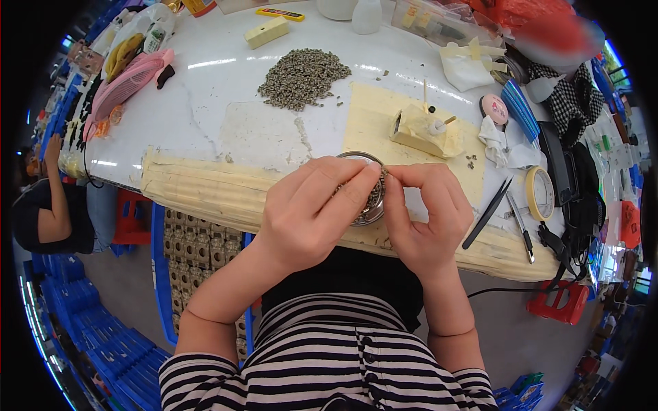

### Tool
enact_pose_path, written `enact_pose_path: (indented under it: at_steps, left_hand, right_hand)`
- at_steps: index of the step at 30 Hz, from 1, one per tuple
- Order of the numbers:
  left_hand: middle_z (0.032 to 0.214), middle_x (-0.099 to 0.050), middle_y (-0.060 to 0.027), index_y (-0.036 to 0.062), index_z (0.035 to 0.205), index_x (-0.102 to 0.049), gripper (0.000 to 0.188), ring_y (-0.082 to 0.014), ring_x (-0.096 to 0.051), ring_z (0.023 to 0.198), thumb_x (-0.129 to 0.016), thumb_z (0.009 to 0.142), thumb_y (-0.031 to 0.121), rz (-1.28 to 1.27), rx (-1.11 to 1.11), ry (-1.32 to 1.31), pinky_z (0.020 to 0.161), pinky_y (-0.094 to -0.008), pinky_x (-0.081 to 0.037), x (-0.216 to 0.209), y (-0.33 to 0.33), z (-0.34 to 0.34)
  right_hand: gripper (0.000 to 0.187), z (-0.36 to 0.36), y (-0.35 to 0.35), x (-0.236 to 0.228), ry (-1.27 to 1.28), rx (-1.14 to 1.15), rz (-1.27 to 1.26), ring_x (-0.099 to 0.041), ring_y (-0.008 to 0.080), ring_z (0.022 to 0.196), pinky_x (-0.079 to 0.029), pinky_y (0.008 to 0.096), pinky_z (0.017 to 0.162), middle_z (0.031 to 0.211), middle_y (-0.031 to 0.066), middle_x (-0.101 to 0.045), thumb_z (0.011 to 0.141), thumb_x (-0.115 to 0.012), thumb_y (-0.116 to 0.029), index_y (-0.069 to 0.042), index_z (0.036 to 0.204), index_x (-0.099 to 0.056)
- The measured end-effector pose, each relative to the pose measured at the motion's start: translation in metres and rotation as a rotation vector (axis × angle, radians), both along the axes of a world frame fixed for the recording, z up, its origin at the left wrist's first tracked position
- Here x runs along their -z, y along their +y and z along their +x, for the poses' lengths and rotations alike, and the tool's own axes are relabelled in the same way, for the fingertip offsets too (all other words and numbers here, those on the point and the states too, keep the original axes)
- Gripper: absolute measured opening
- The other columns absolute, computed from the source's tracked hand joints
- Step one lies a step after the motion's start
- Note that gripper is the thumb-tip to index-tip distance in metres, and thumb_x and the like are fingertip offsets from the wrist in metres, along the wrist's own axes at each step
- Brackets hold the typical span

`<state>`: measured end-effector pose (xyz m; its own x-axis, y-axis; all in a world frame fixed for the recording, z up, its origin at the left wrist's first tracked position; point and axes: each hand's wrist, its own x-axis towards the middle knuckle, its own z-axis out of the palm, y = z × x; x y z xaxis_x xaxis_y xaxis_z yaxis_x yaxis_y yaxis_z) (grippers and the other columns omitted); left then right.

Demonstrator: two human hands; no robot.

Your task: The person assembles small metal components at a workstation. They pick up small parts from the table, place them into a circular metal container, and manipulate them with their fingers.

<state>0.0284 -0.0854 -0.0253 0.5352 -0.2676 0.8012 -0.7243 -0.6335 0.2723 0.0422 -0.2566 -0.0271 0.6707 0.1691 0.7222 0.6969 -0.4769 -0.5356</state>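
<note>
Over a round metal dish [371, 220] of small metal pieces, my left hand [305, 209] and my right hand [432, 216] meet at the fingertips. Both are closed in a pinch at the dish's upper right side; whatever sits between the fingers is too small and too covered to name. My left fingers hide much of the dish. Beyond it lies a heap of small metal parts [301, 79]. A tape-wrapped block [426, 133] with thin sticks standing in it rests on a yellowish sheet [367, 109], and a few loose pieces [471, 162] lie to its right.
Right of my hands are black tweezers [488, 214], a pen [521, 229] and a tape roll [540, 193]. A pink fan [130, 85] lies far left. Below the padded table edge [205, 192] stands a blue crate [159, 274] of metal parts. Another person [55, 216] sits at left.
</note>
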Motion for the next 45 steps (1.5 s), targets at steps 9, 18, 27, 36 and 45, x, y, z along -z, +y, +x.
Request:
enact_pose_path:
  at_steps: [9, 18, 27, 36, 45]
  left_hand:
    - [0.092, -0.068, -0.0137, -0.0083, 0.100, -0.071, 0.032, -0.0266, -0.070, 0.076, -0.078, 0.070, -0.008, 0.186, -0.029, -0.092, 0.063, -0.0333, -0.058, -0.005, -0.002, 0.003]
    - [0.086, -0.070, -0.0123, -0.0029, 0.098, -0.073, 0.028, -0.0232, -0.068, 0.070, -0.077, 0.071, -0.009, -0.065, 0.000, 0.060, 0.059, -0.0295, -0.055, -0.002, -0.008, 0.003]
    - [0.085, -0.071, -0.0117, -0.0013, 0.093, -0.074, 0.022, -0.0212, -0.069, 0.070, -0.078, 0.072, -0.007, -0.082, 0.013, 0.126, 0.060, -0.0281, -0.055, -0.004, -0.005, 0.000]
    - [0.082, -0.071, -0.0110, -0.0020, 0.089, -0.072, 0.014, -0.0171, -0.068, 0.069, -0.076, 0.076, -0.007, -0.264, 0.098, 0.355, 0.061, -0.0268, -0.054, -0.005, -0.003, 0.001]
    - [0.080, -0.067, -0.0083, 0.0022, 0.092, -0.070, 0.019, -0.0211, -0.065, 0.064, -0.078, 0.075, -0.001, -0.125, 0.059, 0.236, 0.056, -0.0302, -0.053, -0.004, 0.001, 0.003]
  right_hand:
    - [0.015, 0.001, -0.001, 0.001, -0.010, -0.010, -0.025, -0.062, 0.0272, 0.069, -0.049, 0.0350, 0.061, 0.078, 0.0086, -0.065, 0.076, -0.074, 0.004, -0.002, 0.088, -0.068]
    - [0.016, 0.002, -0.001, 0.002, -0.035, -0.020, -0.023, -0.061, 0.0275, 0.069, -0.049, 0.0354, 0.061, 0.078, 0.0085, -0.065, 0.076, -0.074, 0.005, -0.002, 0.088, -0.067]
    - [0.019, 0.004, 0.001, 0.003, -0.107, -0.019, -0.070, -0.060, 0.0265, 0.069, -0.048, 0.0349, 0.060, 0.078, 0.0075, -0.063, 0.073, -0.073, 0.006, -0.003, 0.088, -0.065]
    - [0.020, 0.004, -0.001, 0.004, -0.104, -0.033, -0.076, -0.059, 0.0262, 0.069, -0.049, 0.0348, 0.061, 0.078, 0.0075, -0.062, 0.071, -0.074, 0.005, -0.003, 0.087, -0.065]
    - [0.025, 0.005, 0.001, 0.005, -0.211, 0.011, -0.166, -0.060, 0.0260, 0.069, -0.051, 0.0342, 0.061, 0.079, 0.0075, -0.062, 0.067, -0.075, 0.004, -0.002, 0.090, -0.066]
